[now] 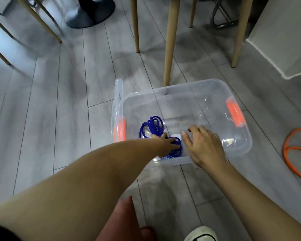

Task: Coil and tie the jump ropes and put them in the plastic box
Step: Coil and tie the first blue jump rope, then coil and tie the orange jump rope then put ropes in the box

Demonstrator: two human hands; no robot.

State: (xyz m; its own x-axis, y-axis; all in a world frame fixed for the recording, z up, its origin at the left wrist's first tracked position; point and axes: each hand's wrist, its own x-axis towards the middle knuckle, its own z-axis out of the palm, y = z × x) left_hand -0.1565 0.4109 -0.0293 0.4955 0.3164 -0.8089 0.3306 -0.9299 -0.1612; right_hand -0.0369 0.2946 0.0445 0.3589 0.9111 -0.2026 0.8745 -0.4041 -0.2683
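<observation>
Clamping left grip [163, 142] round blue jump rope [154, 126], low in plastic box [240, 146] nr left-front corner; right grip [203, 145] spread apart, empty, beside. Risk: uncoiling on release w/ slack tie, snagging on withdrawal. Orange rope [288, 153] loose on floor [59, 119].

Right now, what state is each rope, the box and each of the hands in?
plastic box: open at the top, on the floor.
blue jump rope: coiled bundle, inside the plastic box.
orange jump rope: loose on the floor, outside the plastic box.
left hand: grips the blue jump rope.
right hand: open, fingers spread, holding nothing.
</observation>
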